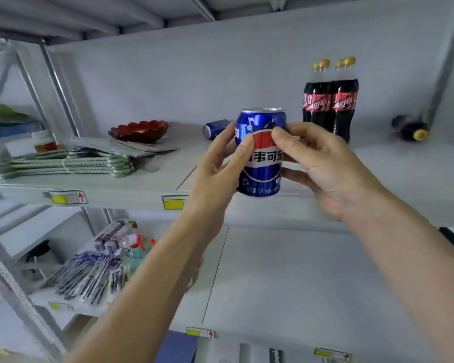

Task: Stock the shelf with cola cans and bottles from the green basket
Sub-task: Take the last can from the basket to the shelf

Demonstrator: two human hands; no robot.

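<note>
Can (260,153), blue with red-white-blue emblem, stands upright in both hands' grip: left hand (215,169), right hand (323,166).

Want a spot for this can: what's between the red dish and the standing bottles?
Head view: one blue can lying on its side; otherwise bare shelf.

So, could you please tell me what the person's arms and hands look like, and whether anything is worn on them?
Both forearms are bare as far as the frame shows: no sleeves, gloves, watch or rings visible. The left hand and right hand have short, plain fingernails.
</note>
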